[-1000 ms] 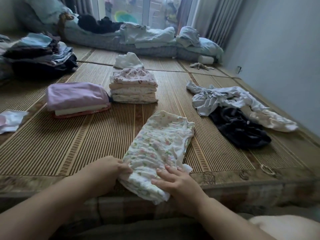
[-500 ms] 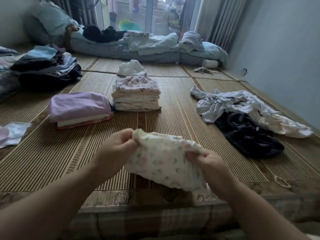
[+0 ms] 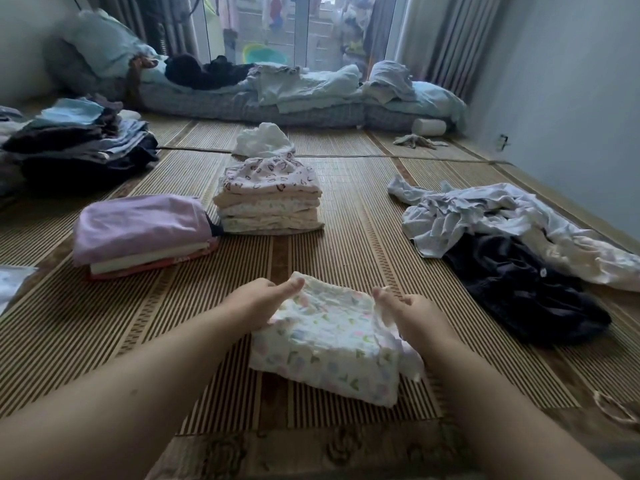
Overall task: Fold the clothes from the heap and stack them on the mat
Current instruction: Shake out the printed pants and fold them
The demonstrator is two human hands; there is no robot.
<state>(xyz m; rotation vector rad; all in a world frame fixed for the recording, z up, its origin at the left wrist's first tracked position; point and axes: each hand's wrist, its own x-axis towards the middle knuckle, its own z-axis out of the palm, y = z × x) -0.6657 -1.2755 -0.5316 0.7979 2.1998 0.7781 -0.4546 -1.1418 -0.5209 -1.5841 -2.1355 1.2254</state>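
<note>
Nearest, the left hand (image 3: 263, 299) and right hand (image 3: 412, 313) are pinching far corners of the folded white floral garment (image 3: 329, 344) on the striped woven mat (image 3: 138, 341). Beyond it, a lilac-topped folded stack (image 3: 142, 230) and a cream folded stack (image 3: 270, 202) are sitting finished; right of it, a crumpled pale-and-dark heap (image 3: 502, 237), perhaps several pieces, is waiting.

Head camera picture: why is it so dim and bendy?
Head view: daylight enters through the far glass door, leaving the striped woven straw mat dim; the wide lens tilts the grey wall and stretches the bare forearms at the edges; shadows soft.
</note>
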